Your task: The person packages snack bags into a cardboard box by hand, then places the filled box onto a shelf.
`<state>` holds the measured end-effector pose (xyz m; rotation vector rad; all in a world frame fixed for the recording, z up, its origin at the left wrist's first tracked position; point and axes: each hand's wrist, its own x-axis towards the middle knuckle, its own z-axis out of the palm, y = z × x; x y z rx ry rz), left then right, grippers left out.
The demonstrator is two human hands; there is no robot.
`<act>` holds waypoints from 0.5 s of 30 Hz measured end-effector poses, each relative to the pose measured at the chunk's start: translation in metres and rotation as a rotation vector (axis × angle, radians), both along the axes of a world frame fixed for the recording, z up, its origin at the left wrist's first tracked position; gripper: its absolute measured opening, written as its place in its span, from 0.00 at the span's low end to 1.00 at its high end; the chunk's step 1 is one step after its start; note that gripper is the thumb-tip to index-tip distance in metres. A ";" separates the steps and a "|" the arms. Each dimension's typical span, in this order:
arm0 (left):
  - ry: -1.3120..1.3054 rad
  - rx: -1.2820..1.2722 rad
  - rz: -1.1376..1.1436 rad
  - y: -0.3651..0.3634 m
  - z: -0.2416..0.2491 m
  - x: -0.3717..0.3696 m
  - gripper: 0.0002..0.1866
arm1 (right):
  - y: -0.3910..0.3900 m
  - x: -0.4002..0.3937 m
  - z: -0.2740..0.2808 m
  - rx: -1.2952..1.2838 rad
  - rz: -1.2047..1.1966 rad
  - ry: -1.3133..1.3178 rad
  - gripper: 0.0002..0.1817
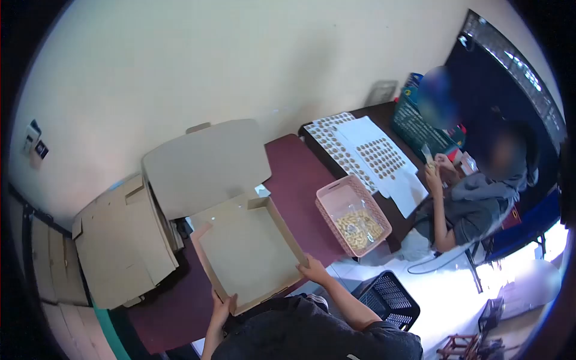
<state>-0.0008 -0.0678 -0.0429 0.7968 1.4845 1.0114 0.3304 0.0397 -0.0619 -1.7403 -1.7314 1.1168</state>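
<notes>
An open, shallow cardboard box [252, 258] is tilted up over the front edge of the dark red table [294, 174]. My left hand [223, 305] grips its near left corner, and my right hand [313, 270] grips its right wall. Nothing lies inside the box. Behind it, a large flat piece of cardboard [207, 162] leans up against the wall. Right of the box stands a pink basket [322, 207] with many small pale yellow pieces in its lower part.
Stacked folded cardboard [123, 240] lies at the left. Sheets with rows of round brown stickers [381, 157] cover part of the dark table. A seated co-worker [480, 204] holds a small clear packet. A black basket [390, 300] stands on the floor.
</notes>
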 end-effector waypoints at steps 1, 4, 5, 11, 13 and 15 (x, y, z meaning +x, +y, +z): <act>-0.006 0.005 -0.039 0.002 0.001 0.003 0.41 | -0.008 -0.001 0.005 0.005 -0.039 -0.006 0.29; 0.296 0.212 -0.019 0.020 0.005 0.009 0.45 | -0.024 -0.007 0.012 0.119 -0.116 0.021 0.27; 0.373 0.162 0.011 0.026 0.007 0.010 0.46 | -0.028 -0.008 0.012 0.123 -0.156 0.016 0.27; 0.551 0.265 -0.030 0.029 0.017 0.005 0.45 | -0.067 -0.012 0.031 -0.016 -0.207 0.081 0.22; 0.545 0.262 -0.083 0.023 0.044 0.010 0.43 | -0.082 -0.013 0.044 -0.016 -0.272 0.105 0.22; 1.079 0.266 -0.052 0.022 0.078 0.019 0.41 | -0.093 -0.011 0.044 0.004 -0.264 0.127 0.22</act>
